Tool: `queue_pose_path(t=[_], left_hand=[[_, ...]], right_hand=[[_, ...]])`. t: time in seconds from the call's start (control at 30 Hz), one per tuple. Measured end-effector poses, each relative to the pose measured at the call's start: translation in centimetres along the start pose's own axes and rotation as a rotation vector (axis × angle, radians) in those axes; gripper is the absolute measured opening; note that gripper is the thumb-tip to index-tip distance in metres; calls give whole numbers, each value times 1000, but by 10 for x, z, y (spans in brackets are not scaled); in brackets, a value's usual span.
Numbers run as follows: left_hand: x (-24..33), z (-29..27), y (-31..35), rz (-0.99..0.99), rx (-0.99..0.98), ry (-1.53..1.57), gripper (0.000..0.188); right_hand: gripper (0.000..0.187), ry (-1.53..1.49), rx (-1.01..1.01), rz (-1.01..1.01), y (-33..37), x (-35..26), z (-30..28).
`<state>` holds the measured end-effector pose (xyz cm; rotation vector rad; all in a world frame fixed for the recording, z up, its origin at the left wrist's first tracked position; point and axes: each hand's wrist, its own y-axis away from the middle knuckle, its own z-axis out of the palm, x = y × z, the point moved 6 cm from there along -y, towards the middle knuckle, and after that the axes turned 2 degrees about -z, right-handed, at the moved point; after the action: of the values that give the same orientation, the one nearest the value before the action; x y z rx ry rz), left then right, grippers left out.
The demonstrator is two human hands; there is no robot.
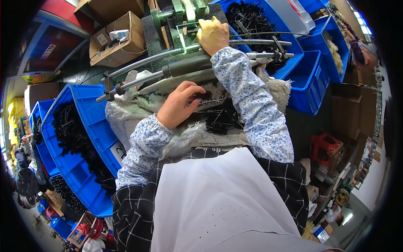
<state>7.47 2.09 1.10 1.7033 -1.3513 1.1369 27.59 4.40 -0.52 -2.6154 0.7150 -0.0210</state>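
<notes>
My right hand (213, 35) reaches to the green-lit machine (184, 14) at the top. Its fingers are bent and closed beside a thin straight piece at the machine's front; what they grip is mostly hidden. Lower and to the left, my left hand (178, 105) hovers over the pale woven sacking (126, 111) across my lap. Its fingers are curved, with a gap between thumb and forefinger and nothing visible in them. Just below it, a heap of black-bristled, thin wire-stemmed brushes (218, 122) lies in the sacking.
Metal rails (145, 79) with a dark padded sleeve (189, 66) cross in front of the machine. Blue bins (94, 126) of black brushes stand at left, and another blue bin (289, 46) at right. A cardboard box (115, 42) is at the upper left.
</notes>
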Motion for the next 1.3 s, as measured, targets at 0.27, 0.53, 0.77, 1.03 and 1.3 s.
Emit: queue_pose_path(t=[0.27, 0.53, 0.77, 1.03, 1.3], left_hand=[[-1, -25, 1, 36, 155, -18, 28], [13, 9, -32, 143, 49, 84, 25], [12, 34, -47, 82, 229, 148, 23], [13, 63, -56, 53, 139, 313, 51], [-6, 199, -34, 446, -764, -614, 73]], right_hand=[[27, 28, 1, -33, 4, 88, 3], [17, 124, -105, -90, -20, 136, -11], [31, -244, -307, 24, 51, 79, -103], [26, -412, -286, 120, 105, 68, -95], [22, 71, -69, -2, 9, 59, -24]])
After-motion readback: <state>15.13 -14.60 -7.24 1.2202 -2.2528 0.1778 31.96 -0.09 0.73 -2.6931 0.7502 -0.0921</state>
